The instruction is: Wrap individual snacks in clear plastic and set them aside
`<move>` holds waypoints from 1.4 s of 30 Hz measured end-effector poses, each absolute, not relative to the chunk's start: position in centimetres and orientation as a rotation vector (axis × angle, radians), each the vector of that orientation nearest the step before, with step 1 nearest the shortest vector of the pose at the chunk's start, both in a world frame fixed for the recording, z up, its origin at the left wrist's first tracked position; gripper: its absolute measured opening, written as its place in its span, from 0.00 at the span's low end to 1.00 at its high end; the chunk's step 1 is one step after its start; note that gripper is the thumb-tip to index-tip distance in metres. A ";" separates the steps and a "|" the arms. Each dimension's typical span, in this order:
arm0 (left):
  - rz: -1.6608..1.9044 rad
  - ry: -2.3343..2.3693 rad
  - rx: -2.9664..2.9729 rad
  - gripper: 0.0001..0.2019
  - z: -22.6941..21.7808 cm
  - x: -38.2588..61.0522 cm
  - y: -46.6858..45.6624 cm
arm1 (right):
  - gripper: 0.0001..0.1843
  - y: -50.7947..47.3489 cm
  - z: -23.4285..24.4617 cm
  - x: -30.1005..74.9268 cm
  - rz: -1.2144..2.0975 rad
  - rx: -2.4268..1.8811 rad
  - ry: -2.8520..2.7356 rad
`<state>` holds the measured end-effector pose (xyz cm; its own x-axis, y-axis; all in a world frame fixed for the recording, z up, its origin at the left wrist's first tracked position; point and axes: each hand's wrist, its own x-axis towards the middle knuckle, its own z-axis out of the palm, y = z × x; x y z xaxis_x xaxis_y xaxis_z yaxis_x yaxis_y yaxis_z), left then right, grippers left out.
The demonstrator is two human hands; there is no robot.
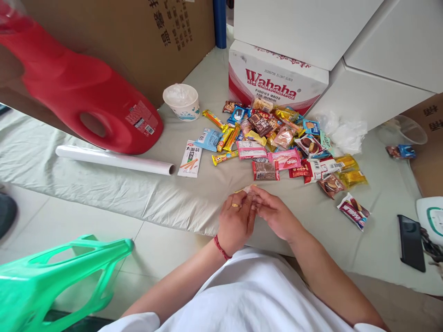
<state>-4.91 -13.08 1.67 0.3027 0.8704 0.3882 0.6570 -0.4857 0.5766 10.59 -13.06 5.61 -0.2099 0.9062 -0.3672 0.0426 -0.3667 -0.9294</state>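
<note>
My left hand [236,220] and my right hand [278,216] meet at the front edge of the cloth-covered surface. Between their fingertips is a small clear-and-yellow wrapper [248,189]. Fingers cover most of it, so its contents cannot be made out. My left hand, with a ring and a red cord bracelet, is closed on its left side; my right fingers pinch it from the right. Just beyond lies a loose pile of wrapped snacks [263,124], with a brown packet [266,171] closest to my hands. A white snack packet [190,159] lies left of the pile.
Behind the pile stands a Wahaha carton [277,80]. On the left are a paper cup [182,102] holding clear plastic, a white roll [114,159] and a large red jug [86,92]. A phone [411,242] lies right; a green stool [62,281] stands lower left.
</note>
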 end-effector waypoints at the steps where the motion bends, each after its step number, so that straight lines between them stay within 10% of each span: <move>1: 1.005 1.376 2.355 0.17 1.0 -4.8 -13.2 | 0.32 -13.0 5.6 11.1 1.714 -1.354 -1.067; 9: 1.117 1.283 2.544 0.11 -1.0 -3.2 -14.0 | 0.18 -12.4 7.3 11.2 1.151 -1.894 -1.693; 16: 1.045 1.222 2.541 0.18 -1.0 -3.4 -13.3 | 0.29 -13.6 7.7 15.7 1.649 -1.635 -1.029; 25: 1.136 1.289 2.399 0.14 -0.6 -3.3 -12.8 | 0.38 -14.9 2.6 18.8 0.685 -1.466 -2.224; 42: 0.724 1.145 1.633 0.29 1.3 -1.8 -10.9 | 0.33 -14.0 4.3 17.9 1.113 -1.353 -1.915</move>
